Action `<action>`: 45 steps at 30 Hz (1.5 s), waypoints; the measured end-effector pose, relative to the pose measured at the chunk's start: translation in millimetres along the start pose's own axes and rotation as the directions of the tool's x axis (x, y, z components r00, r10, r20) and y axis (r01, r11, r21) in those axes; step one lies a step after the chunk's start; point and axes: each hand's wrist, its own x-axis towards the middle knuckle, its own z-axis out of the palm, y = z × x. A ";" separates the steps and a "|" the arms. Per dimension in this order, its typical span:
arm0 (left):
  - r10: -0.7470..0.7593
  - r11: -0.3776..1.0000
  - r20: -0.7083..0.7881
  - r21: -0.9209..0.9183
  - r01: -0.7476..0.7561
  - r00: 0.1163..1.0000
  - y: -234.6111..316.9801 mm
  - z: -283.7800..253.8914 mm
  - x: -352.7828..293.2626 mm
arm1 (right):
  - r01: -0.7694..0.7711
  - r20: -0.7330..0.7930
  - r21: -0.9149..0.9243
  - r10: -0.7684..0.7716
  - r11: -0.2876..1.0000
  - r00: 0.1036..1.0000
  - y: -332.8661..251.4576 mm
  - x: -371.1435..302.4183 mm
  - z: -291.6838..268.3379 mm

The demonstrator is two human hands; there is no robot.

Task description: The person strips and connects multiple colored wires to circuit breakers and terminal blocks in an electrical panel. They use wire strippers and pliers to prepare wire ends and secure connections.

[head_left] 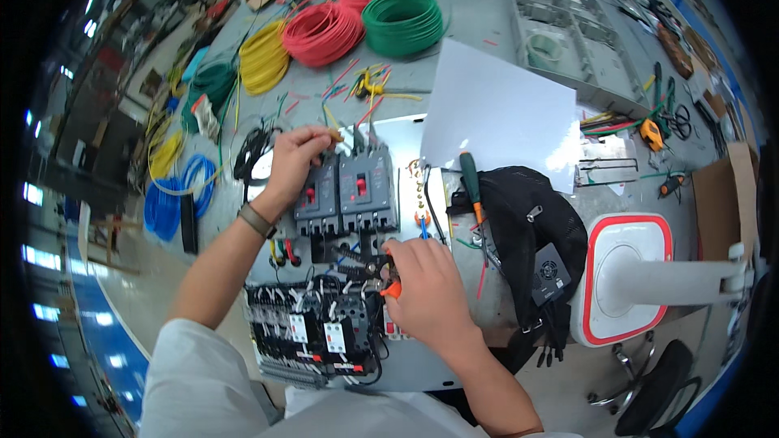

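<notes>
My left hand (294, 164) is closed at the upper end of the left moulded-case circuit breaker (316, 199). Its fingertips pinch a small yellow-brown piece whose kind I cannot make out. A second breaker (365, 182), grey with a red switch, stands right beside the first. Below them my right hand (432, 292) is wrapped round an orange-handled hand tool (392, 289); the palm hides most of it. That hand is just above a row of wired contactors (312, 328) on the metal mounting plate (410, 369).
Coils of yellow (264, 58), red (323, 35) and green wire (403, 23) lie at the back. A white sheet (499, 113) covers the plate's far right. A green-orange screwdriver (471, 182) lies by a black bag (527, 235). A white, red-rimmed device (625, 276) stands at right.
</notes>
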 end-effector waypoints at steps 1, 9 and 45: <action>0.006 1.000 0.003 0.012 -0.006 1.000 2.1 -0.9 1.3 | 0.007 0.010 -0.008 -0.007 1.000 1.000 1.2 3.8 -0.8; 0.005 0.998 0.041 -0.059 -0.003 0.999 3.6 -5.0 5.0 | -0.187 0.044 0.016 0.186 0.982 0.982 -7.3 10.1 3.0; 0.386 0.922 -0.114 0.062 -0.381 0.915 0.0 -4.6 -5.8 | -0.082 -0.436 0.394 0.265 0.915 0.860 26.3 172.6 34.3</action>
